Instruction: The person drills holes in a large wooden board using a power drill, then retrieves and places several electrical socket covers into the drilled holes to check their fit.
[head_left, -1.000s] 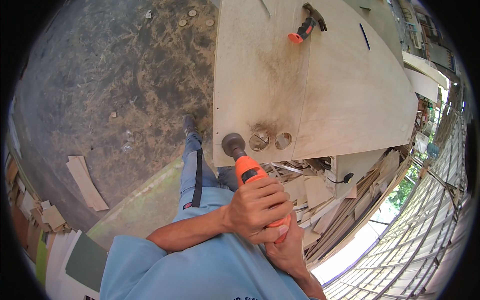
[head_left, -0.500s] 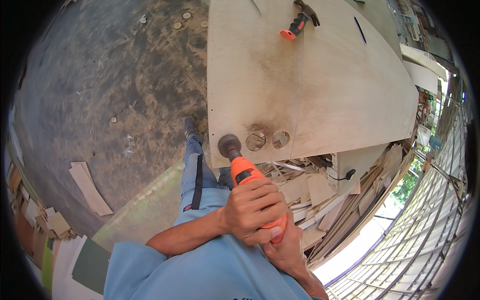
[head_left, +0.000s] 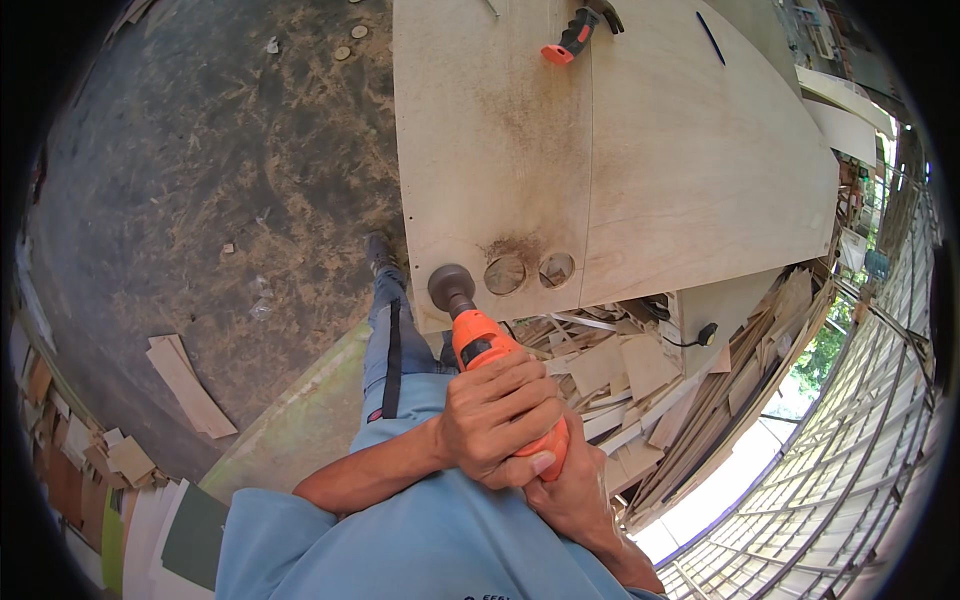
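Both my hands are wrapped round an orange power drill (head_left: 480, 338). My left hand (head_left: 495, 415) closes over the top of its body, with the thumb along the side. Behind it, my right hand (head_left: 572, 490) grips the rear end, its fingers partly hidden. A round, dark hole saw (head_left: 452, 288) on the drill's front meets the pale plywood board (head_left: 690, 170) near its near left corner. I cannot tell how deep it sits. To its right are two round holes (head_left: 505, 276) through the board, with brown sawdust (head_left: 515, 244) behind them.
A claw hammer (head_left: 573, 36) with a black and orange handle and a dark pen (head_left: 711, 38) lie on the board's far part. Wood offcuts (head_left: 640, 370) are piled below its near edge. Wooden discs (head_left: 343, 53) and strips (head_left: 188, 385) lie on the dusty floor (head_left: 200, 200) to the left.
The board and hammer have shifted slightly left and up in the view. The drill and its hole saw sit a little farther left. Both hands keep their grip.
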